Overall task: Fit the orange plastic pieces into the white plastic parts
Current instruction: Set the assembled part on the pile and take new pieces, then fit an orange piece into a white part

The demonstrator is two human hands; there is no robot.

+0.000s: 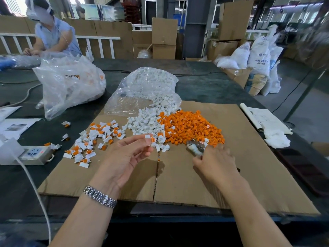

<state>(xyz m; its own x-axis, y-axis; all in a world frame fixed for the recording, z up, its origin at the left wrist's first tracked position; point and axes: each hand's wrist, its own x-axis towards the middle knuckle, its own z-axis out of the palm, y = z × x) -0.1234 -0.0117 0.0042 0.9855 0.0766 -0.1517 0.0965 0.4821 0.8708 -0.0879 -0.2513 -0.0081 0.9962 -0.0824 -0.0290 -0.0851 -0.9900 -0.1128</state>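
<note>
A white part with an orange piece fitted point(151, 139) sits pinched at the fingertips of the left hand point(124, 157), raised just over the cardboard point(178, 184). The right hand point(215, 161) reaches into the near edge of the orange pile point(192, 127), fingers curled round something blurred; what it is I cannot tell. The white pile point(146, 120) touches the orange one and spills from a bag point(142, 91). Finished parts point(96, 139) lie scattered left.

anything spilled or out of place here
Yes: a few assembled pieces lie off the cardboard sheet on the dark table, apart from the assembled pile. Nothing looks damaged.
</note>
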